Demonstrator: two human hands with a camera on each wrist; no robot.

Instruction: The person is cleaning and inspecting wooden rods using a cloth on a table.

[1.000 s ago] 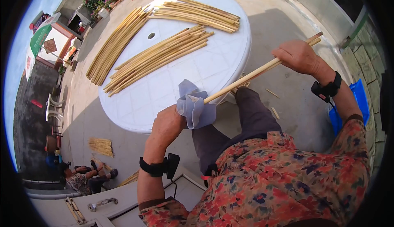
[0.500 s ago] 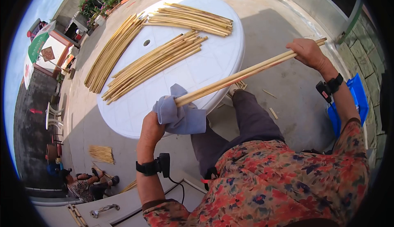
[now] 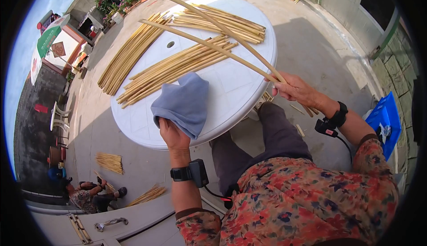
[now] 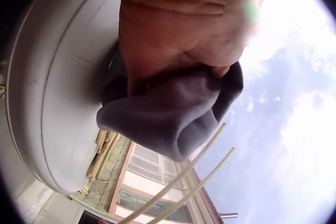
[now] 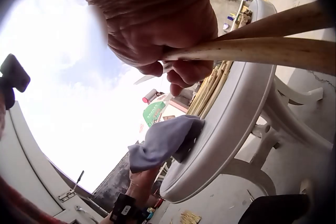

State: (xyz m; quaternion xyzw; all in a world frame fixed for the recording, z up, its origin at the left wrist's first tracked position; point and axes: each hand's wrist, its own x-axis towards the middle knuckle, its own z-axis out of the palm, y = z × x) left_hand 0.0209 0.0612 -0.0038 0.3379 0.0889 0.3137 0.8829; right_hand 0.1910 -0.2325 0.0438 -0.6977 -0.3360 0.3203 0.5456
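Note:
In the head view the left hand (image 3: 174, 135) holds a blue-grey cloth (image 3: 182, 103) over the table's near edge; the cloth hides most of its fingers. The left wrist view shows the cloth (image 4: 163, 108) bunched against the palm. The right hand (image 3: 296, 89) grips two long sticks (image 3: 218, 49) near their lower ends, right of the table. These sticks spread apart toward the upper left, above the piles. In the right wrist view the fingers curl round the sticks (image 5: 262, 50). The cloth and the sticks are apart.
Three piles of sticks (image 3: 178, 68) lie on the round white table (image 3: 231, 83). A blue container (image 3: 386, 123) stands at the right. Short pieces (image 3: 300, 130) lie on the ground near the legs. Another person (image 3: 91, 198) sits at the lower left beside stick bundles (image 3: 110, 162).
The two sticks have come out of the cloth and swung across above the table, their far ends now apart. The right hand moved down and left; the cloth hangs spread over the left hand.

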